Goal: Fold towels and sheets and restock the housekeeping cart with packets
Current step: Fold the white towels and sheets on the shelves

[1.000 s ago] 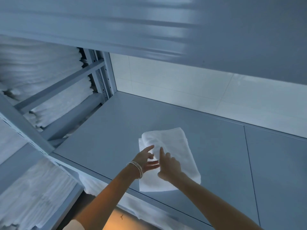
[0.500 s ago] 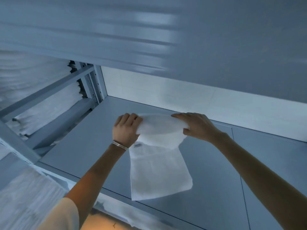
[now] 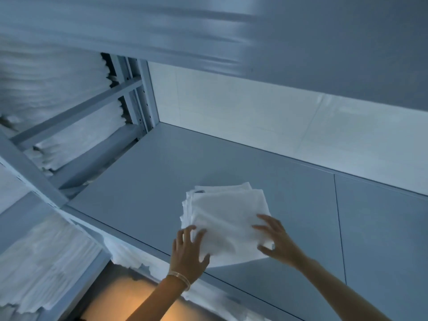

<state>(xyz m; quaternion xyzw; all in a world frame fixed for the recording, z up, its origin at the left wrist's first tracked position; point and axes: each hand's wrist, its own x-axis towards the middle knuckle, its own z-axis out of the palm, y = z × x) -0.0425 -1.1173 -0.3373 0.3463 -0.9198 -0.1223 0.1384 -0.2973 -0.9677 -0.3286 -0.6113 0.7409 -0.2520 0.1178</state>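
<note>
A white towel (image 3: 225,218) lies folded into a thick square on the grey shelf (image 3: 148,181), near its front edge. My left hand (image 3: 188,251), with a bangle at the wrist, rests with spread fingers on the towel's near left corner. My right hand (image 3: 276,242) touches the towel's near right edge with fingers spread. Neither hand curls round the cloth.
The shelf above (image 3: 301,31) hangs low over the work area. Stacks of folded white linen (image 3: 53,93) fill the rack bays at the left, and more linen (image 3: 44,269) sits on the lower left shelf. A tiled wall (image 3: 254,117) closes the back.
Half a second ago both hands held the towel's far end up over its long lower half. Now that end is folded down, the towel is a compact square, and both hands lie at its near edge.
</note>
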